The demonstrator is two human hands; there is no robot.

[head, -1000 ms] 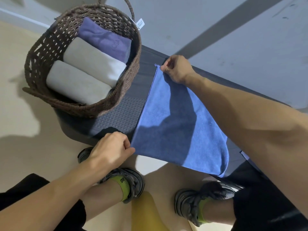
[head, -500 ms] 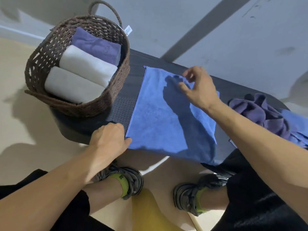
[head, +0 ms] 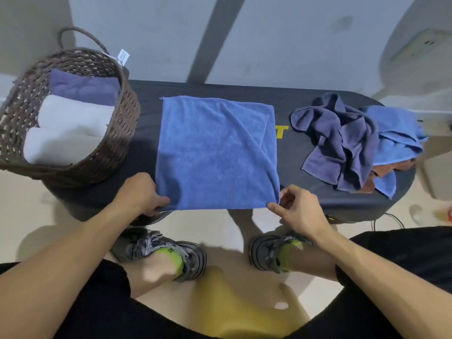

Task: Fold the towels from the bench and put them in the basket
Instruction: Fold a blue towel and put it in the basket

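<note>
This is looking like a gym or a home workout corner. A black padded bench (head: 315, 99) with a yellow letter on it is standing against a bare grey wall (head: 281, 37) on a pale floor (head: 24, 216). A wall socket (head: 426, 44) is showing at the upper right. A woven basket (head: 119, 133) of rolled towels is sitting on the bench, and loose towels (head: 354, 143) are lying in a heap.
</note>
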